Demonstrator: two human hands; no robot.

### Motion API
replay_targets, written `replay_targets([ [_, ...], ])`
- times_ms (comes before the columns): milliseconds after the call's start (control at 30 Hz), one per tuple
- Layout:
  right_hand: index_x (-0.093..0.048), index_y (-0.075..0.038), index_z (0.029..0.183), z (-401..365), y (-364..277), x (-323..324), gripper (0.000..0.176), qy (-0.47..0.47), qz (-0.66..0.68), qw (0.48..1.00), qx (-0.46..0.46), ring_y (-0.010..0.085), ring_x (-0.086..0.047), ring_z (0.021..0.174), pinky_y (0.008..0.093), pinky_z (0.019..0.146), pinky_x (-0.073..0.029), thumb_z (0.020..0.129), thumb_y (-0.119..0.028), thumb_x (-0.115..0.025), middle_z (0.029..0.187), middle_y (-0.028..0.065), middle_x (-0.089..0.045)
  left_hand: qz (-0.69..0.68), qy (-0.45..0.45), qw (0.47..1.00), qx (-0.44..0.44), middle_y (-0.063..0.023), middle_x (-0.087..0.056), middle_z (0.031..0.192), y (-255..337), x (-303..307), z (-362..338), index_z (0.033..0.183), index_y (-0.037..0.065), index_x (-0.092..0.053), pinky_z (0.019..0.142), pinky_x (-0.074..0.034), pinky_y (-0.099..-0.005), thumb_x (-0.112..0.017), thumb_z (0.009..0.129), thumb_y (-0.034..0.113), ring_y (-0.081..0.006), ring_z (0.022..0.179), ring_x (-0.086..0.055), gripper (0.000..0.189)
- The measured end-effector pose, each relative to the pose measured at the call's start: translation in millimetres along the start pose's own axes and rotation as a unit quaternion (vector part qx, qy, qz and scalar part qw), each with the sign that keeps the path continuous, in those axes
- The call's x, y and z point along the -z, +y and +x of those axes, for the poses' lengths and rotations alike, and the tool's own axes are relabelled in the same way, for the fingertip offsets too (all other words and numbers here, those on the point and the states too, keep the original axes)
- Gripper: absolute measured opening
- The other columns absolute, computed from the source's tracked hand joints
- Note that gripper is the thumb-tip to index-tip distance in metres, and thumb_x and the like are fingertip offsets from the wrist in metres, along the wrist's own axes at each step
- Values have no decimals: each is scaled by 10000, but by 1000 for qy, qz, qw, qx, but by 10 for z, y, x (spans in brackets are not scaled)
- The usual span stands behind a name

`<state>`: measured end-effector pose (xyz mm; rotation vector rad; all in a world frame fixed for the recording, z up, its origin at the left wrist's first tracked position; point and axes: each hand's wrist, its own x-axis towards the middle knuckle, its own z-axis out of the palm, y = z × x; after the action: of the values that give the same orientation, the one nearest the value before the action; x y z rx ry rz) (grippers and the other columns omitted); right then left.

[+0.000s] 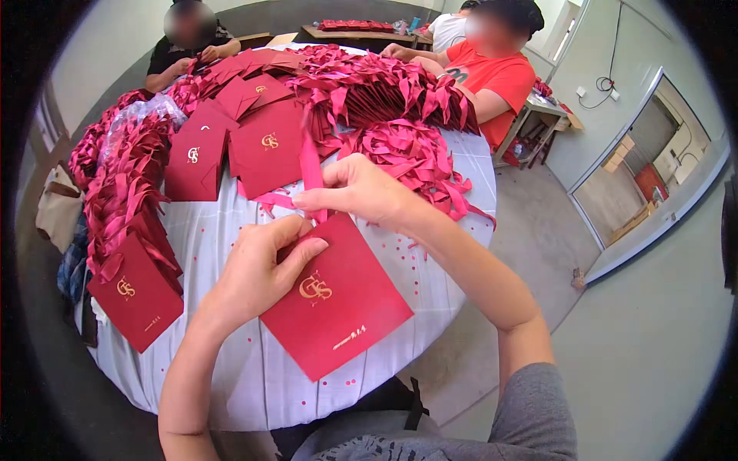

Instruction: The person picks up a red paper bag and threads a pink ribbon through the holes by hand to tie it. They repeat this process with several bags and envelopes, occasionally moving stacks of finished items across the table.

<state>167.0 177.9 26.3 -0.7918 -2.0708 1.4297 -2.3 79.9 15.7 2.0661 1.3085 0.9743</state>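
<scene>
In front of me is a square red gift bag (338, 300) with a gold monogram and small pale lettering, tilted above the table. My left hand (269, 261) is closed on its upper corner, thumb on the printed face. Just above that corner, my right hand (354, 188) pinches a pink-red ribbon (310, 165), which runs upward from the fingers and down toward the bag's top. Where the ribbon meets the bag is partly hidden by my fingers. Beyond my hands lie more flat red bags (267, 154) and a heap of loose ribbons (407, 157).
A long row of beribboned bags (131, 192) lines the left side, under some clear plastic (142, 115). Another dense row (384, 88) stands at the back right. Red dots are scattered over the white tablecloth (231, 384). Co-workers sit across the round table, one in a red shirt (492, 84).
</scene>
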Motion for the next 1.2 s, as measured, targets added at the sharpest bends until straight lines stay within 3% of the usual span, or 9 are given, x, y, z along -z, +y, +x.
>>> replay_targets([
  [33,-683,7,775,-20,-5,-33,218,30,-86,996,6,47,-536,585,214,529,-402,840,-201,-682,661,-5,-620,-1,-1,1000,-1,-57,-480,581,21,-8,-9,801,-43,-548,499,-366,-276,-602,875,88,-57,565,-434,160],
  [100,-660,23,721,13,131,-114,228,57,-101,992,41,50,-480,525,254,473,-355,829,-178,-654,586,3,-577,65,-8,997,-52,-185,-516,597,81,-32,-31,781,-15,-548,507,-405,-375,-610,843,115,-332,517,-519,157],
  [200,-620,41,768,5,19,-156,164,86,-317,944,6,104,-526,522,313,491,-398,769,-120,-592,554,118,-510,67,-13,997,-37,-190,-519,596,55,-25,-21,761,-2,-559,508,-405,-393,-611,838,137,-350,538,-537,167],
  [300,-617,42,771,-24,67,-78,204,93,-248,960,89,130,-551,515,317,504,-416,792,-157,-577,548,119,-514,55,-19,998,-17,-180,-513,582,81,9,-9,744,0,-559,507,-403,-394,-605,841,147,-345,528,-530,182],
  [333,-647,12,754,-59,-13,-51,306,122,-279,951,57,360,-632,699,442,633,-470,833,-257,-523,666,188,-616,48,-17,999,-8,-175,-512,577,96,21,-6,736,0,-558,507,-401,-395,-601,842,151,-343,524,-526,190],
  [433,-668,4,775,-252,-196,78,584,57,-266,956,-111,274,-640,637,408,620,-477,919,-510,-430,632,145,-625,37,-6,999,-11,-172,-514,578,61,14,-15,736,-3,-558,515,-397,-397,-592,846,167,-333,524,-525,206],
  [600,-684,-31,832,-390,178,97,680,-67,-82,984,-141,108,-600,683,256,619,-460,905,-634,-379,739,33,-654,37,-28,999,6,-170,-526,580,43,-1,-6,725,0,-553,527,-400,-407,-573,859,194,-327,544,-543,237],
  [700,-675,-21,971,-380,322,-7,424,-54,203,975,-76,87,-593,846,238,733,-450,919,-423,-551,910,26,-661,27,-44,999,7,-171,-525,579,90,-4,-11,719,3,-545,529,-402,-413,-571,862,195,-332,550,-550,241],
  [1200,-658,13,988,-272,137,-54,214,119,247,962,11,119,-643,849,243,740,-507,873,-167,-649,939,82,-681,43,-67,997,-21,-157,-529,550,105,-38,-42,732,22,-575,524,-412,-418,-579,862,198,-336,538,-559,218],
])
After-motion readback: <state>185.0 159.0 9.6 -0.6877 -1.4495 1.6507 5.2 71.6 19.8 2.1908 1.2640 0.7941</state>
